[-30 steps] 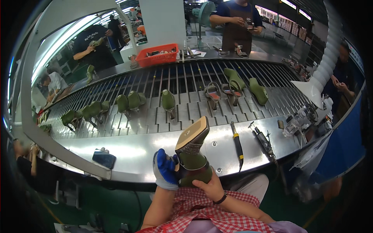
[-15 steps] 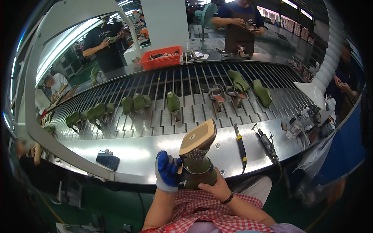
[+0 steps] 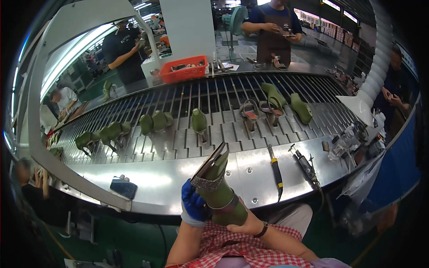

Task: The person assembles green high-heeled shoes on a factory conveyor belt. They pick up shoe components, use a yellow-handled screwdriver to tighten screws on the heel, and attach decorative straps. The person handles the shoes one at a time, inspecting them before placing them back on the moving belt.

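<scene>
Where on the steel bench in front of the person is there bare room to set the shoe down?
Bare steel bench lies between the dark blue block and the held shoe, and between it and the yellow-handled tool. The right end is crowded with a power tool and bottles.

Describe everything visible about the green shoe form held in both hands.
The green shoe form looks like hard moulded plastic carrying a shoe: a tan sole faces up and left, and a glittery grey strap crosses the middle. It tilts, toe end up toward the conveyor, above the steel bench edge. The blue-gloved left hand grips its left side; the bare right hand cups its lower end.
</scene>
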`<action>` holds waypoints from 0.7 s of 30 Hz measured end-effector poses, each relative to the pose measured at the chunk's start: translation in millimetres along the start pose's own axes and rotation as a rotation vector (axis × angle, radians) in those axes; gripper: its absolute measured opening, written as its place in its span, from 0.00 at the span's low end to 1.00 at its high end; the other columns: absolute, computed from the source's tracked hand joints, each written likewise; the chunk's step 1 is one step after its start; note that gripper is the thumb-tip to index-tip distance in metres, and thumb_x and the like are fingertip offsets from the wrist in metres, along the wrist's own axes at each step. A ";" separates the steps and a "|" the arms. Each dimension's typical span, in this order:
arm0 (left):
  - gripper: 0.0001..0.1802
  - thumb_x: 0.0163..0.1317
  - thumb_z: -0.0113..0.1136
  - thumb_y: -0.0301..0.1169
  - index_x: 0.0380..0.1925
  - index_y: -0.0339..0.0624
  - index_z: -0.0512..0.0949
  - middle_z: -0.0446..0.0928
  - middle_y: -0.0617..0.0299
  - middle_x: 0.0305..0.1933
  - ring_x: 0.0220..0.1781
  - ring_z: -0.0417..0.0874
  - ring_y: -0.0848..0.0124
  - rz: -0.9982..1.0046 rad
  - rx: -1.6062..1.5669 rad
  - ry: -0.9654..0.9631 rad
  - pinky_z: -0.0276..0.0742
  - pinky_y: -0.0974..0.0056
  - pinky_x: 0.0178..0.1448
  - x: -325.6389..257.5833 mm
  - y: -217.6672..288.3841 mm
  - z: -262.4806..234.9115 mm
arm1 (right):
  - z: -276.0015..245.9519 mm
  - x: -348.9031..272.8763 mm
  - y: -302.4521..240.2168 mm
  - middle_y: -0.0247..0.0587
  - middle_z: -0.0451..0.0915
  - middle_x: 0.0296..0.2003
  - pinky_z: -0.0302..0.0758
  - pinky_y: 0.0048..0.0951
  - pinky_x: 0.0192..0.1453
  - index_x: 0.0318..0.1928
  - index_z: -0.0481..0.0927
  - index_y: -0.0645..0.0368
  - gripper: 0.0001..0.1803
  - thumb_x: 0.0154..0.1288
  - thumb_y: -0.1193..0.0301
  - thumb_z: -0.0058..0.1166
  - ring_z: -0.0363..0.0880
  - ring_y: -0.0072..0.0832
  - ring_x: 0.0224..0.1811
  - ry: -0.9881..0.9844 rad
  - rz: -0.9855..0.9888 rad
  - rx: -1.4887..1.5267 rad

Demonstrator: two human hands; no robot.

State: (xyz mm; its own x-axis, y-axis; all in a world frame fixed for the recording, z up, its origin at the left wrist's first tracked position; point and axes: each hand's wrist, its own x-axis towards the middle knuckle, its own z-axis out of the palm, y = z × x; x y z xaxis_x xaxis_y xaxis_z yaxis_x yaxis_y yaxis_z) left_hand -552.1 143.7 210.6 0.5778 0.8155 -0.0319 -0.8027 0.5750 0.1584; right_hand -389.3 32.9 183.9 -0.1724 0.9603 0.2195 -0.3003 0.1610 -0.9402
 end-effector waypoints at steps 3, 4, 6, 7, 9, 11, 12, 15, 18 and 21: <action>0.14 0.68 0.52 0.39 0.22 0.52 0.70 0.60 0.76 0.14 0.16 0.59 0.81 0.126 0.261 0.598 0.57 0.74 0.21 -6.6 -7.4 28.7 | -2.0 4.0 -7.1 0.43 0.67 0.62 0.64 0.35 0.67 0.70 0.52 0.62 0.47 0.52 0.70 0.64 0.67 0.30 0.63 -0.005 0.094 0.156; 0.15 0.67 0.53 0.39 0.20 0.53 0.68 0.60 0.75 0.14 0.16 0.60 0.80 0.118 0.288 0.619 0.61 0.73 0.22 -7.1 -6.3 35.4 | -3.2 5.7 -10.1 0.43 0.68 0.61 0.66 0.35 0.66 0.70 0.53 0.62 0.46 0.52 0.69 0.63 0.69 0.30 0.61 -0.017 0.151 0.239; 0.18 0.66 0.55 0.38 0.16 0.55 0.65 0.60 0.74 0.14 0.16 0.62 0.78 0.102 0.333 0.657 0.69 0.71 0.26 -6.1 -4.5 44.6 | 0.8 1.9 -5.1 0.41 0.71 0.58 0.69 0.33 0.63 0.68 0.57 0.62 0.42 0.54 0.71 0.61 0.71 0.28 0.58 -0.003 0.166 0.220; 0.19 0.66 0.55 0.38 0.16 0.56 0.64 0.58 0.74 0.13 0.15 0.59 0.78 0.083 0.265 0.676 0.64 0.71 0.24 -3.6 -3.0 42.4 | 4.3 -0.7 -1.9 0.41 0.72 0.57 0.70 0.32 0.62 0.67 0.59 0.63 0.40 0.54 0.71 0.60 0.72 0.28 0.57 0.005 0.173 0.210; 0.19 0.66 0.54 0.38 0.16 0.56 0.63 0.52 0.74 0.10 0.12 0.52 0.78 0.054 0.138 0.715 0.56 0.72 0.19 3.9 3.6 29.9 | 18.5 -4.0 0.9 0.39 0.74 0.55 0.71 0.30 0.60 0.64 0.64 0.64 0.34 0.55 0.73 0.58 0.73 0.26 0.55 0.047 0.226 0.365; 0.20 0.67 0.53 0.38 0.15 0.56 0.62 0.51 0.73 0.09 0.12 0.52 0.78 -0.013 0.121 0.561 0.56 0.71 0.19 9.2 11.3 10.7 | 28.0 -6.8 -0.1 0.38 0.75 0.53 0.72 0.28 0.57 0.61 0.68 0.64 0.30 0.56 0.75 0.56 0.74 0.24 0.54 0.093 0.286 0.481; 0.21 0.67 0.53 0.37 0.14 0.56 0.61 0.51 0.73 0.09 0.12 0.52 0.78 -0.048 0.114 0.484 0.55 0.71 0.19 10.0 12.9 7.4 | 30.9 -7.7 -1.2 0.38 0.76 0.52 0.72 0.28 0.56 0.60 0.69 0.64 0.28 0.56 0.76 0.55 0.75 0.24 0.53 0.115 0.317 0.518; 0.21 0.68 0.52 0.36 0.14 0.55 0.62 0.51 0.73 0.09 0.12 0.53 0.77 -0.052 0.088 0.524 0.56 0.70 0.20 20.2 14.4 -0.8 | 27.6 -3.9 2.2 0.37 0.77 0.49 0.73 0.26 0.53 0.57 0.71 0.64 0.25 0.56 0.77 0.54 0.76 0.23 0.49 0.151 0.350 0.570; 0.22 0.69 0.50 0.36 0.13 0.55 0.62 0.52 0.72 0.09 0.13 0.54 0.76 -0.086 0.051 0.495 0.57 0.70 0.20 27.6 16.1 -1.9 | 24.2 -3.1 1.8 0.37 0.78 0.47 0.73 0.25 0.52 0.56 0.72 0.65 0.24 0.57 0.77 0.54 0.76 0.23 0.48 0.178 0.370 0.589; 0.23 0.70 0.48 0.36 0.12 0.54 0.62 0.53 0.71 0.10 0.14 0.55 0.76 -0.145 -0.011 0.388 0.57 0.70 0.21 22.9 25.9 -3.0 | 29.9 -2.7 0.0 0.43 0.78 0.48 0.75 0.31 0.53 0.56 0.71 0.67 0.24 0.56 0.76 0.54 0.78 0.29 0.49 0.150 0.426 0.601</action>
State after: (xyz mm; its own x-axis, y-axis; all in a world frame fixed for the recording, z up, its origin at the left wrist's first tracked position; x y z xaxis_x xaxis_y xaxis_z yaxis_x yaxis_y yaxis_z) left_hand -560.1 177.5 210.9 0.5883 0.6894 -0.4227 -0.7198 0.6846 0.1148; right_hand -416.9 23.5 191.0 -0.2714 0.9392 -0.2103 -0.7041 -0.3427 -0.6220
